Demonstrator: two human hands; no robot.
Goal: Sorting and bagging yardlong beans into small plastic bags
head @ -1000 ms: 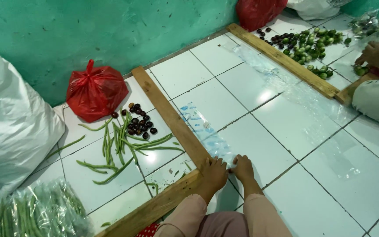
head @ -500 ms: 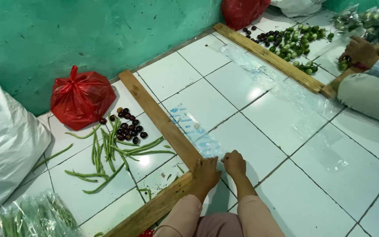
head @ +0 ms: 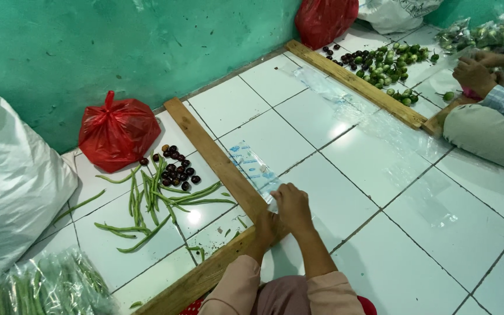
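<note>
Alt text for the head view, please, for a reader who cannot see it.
Both hands, left hand and right hand, press on a clear plastic bag beside a wooden plank on white floor tiles. Left lie green beans, dark round fruits, a red bag; another person sorts green fruits.

The scene is evenly and brightly lit from overhead, small glare spots are thrown on the glossy white floor tiles (head: 345,128), and shadows are kept soft.
</note>
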